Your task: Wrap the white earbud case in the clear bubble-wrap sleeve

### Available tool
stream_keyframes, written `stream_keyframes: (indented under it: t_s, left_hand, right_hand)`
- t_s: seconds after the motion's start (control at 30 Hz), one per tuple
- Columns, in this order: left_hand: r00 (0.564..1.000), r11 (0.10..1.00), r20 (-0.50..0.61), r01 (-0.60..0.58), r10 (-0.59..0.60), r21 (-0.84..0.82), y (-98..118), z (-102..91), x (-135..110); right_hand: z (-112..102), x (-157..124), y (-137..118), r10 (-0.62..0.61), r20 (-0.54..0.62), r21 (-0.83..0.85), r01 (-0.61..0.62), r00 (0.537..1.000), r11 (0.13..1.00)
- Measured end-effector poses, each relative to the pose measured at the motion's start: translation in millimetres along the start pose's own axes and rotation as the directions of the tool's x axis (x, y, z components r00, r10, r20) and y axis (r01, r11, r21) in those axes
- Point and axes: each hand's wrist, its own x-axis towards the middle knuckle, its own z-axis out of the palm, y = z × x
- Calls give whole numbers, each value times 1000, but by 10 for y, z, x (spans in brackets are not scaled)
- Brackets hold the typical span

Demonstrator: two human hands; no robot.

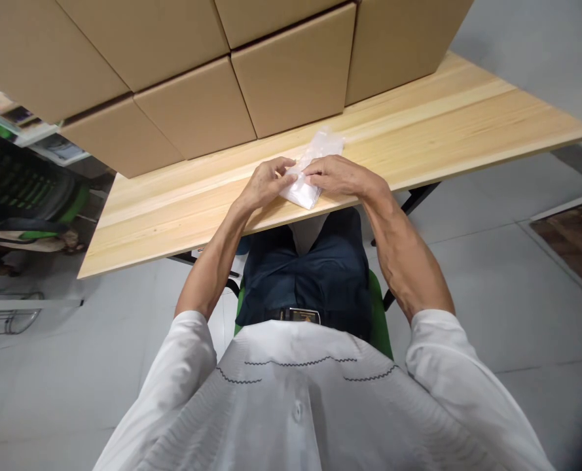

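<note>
Two hands working a clear plastic bag at the table's near edge.
The left hand (266,185) and right hand (337,176) are both pinching the plastic bag (310,171), which is lying on the wooden table (467,111) before cardboard boxes (291,72).

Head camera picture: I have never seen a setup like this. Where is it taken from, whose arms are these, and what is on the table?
There is no machine here. A person wears a camera on the head, so you look down over their white shirt and bare forearms. The left hand and right hand meet near the front edge of a pale wooden table. Both pinch a clear plastic bag that lies on the wood. Something white seems to be inside it, but I cannot tell what. Behind the bag stand stacked cardboard boxes. The person sits on a green chair.
</note>
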Motion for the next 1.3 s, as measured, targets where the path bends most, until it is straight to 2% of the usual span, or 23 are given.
stream_keyframes:
  t_s: [0.1, 0.27, 0.43, 0.7, 0.87, 0.97, 1.07, 1.13, 1.23, 1.3]
  left_hand:
    - [1000, 997, -3, -10, 9, -71, -44, 56, -27]
    - [999, 990, -41, -22, 16, -138, -84, 139, -71]
    - [1000, 989, -25, 6, -10, -150, -201, 164, 38]
    - [999, 993, -48, -24, 19, -116, -294, 248, 161]
    - [995, 997, -98, -17, 9, -78, -307, 287, 167]
    - [987, 999, -161, -11, 17, 34, -276, 268, 53]
    - [961, 974, -239, -90, 140, 207, -222, 209, -175]
    - [938, 930, -222, -189, 266, 316, -188, 157, -342]
    - [897, 807, -30, -382, 441, 451, -170, 95, -509]
    - [863, 732, 95, -475, 496, 488, -181, 77, -538]
  right_hand:
    - [25, -12, 57, 22, -18, 72, -21, 1000, 997]
    - [165, -89, 50, 93, -181, 85, -79, 979, 993]
    - [307, -210, -51, 108, -318, 92, -83, 942, 992]
    - [549, -197, -82, 111, -368, -80, -150, 923, 985]
    - [553, -133, -69, 141, -369, -89, -186, 919, 979]
    - [538, -119, -79, 154, -356, -79, -194, 922, 978]
    - [520, -116, -103, 157, -347, -59, -189, 924, 980]
    - [510, -115, -111, 160, -338, -44, -186, 927, 982]
    - [514, -119, -89, 166, -326, -26, -185, 931, 982]
    - [530, -125, -50, 161, -340, -6, -174, 927, 985]
